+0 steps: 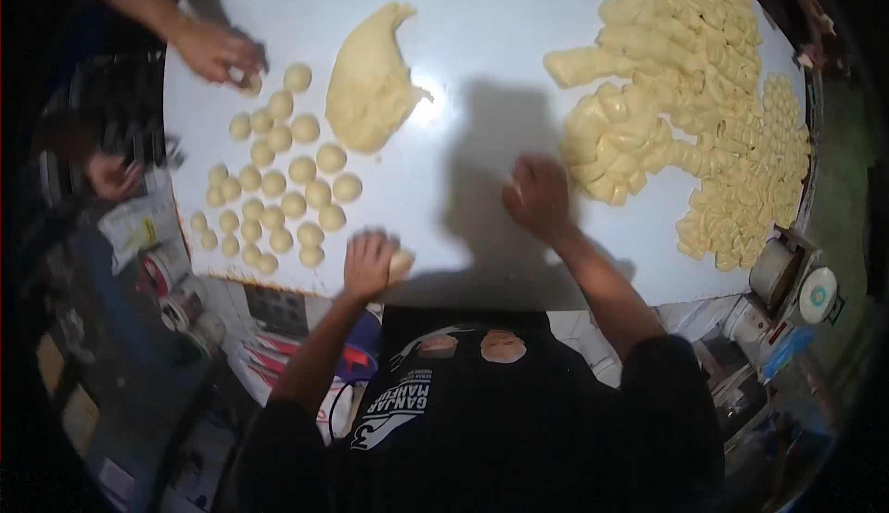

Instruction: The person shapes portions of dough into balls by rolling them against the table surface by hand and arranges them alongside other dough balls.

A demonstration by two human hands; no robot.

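Near the front edge of the white table, my left hand point(370, 266) is curled round a dough ball point(401, 265), part of which shows beside the thumb. My right hand point(539, 196) is closed low over the middle of the table, left of a big heap of cut dough pieces point(611, 138). What lies under its fingers is hidden. Several round dough balls point(303, 169) sit in loose rows to the left of my left hand. Beyond them lies a large smooth lump of dough point(370, 82).
At the upper left, another person's hand point(218, 53) rests on a dough ball; a second hand point(113, 176) hangs beside the table point(500, 13). A dial scale point(817, 294) stands off the right front corner. Tubs and bags lie below the left edge.
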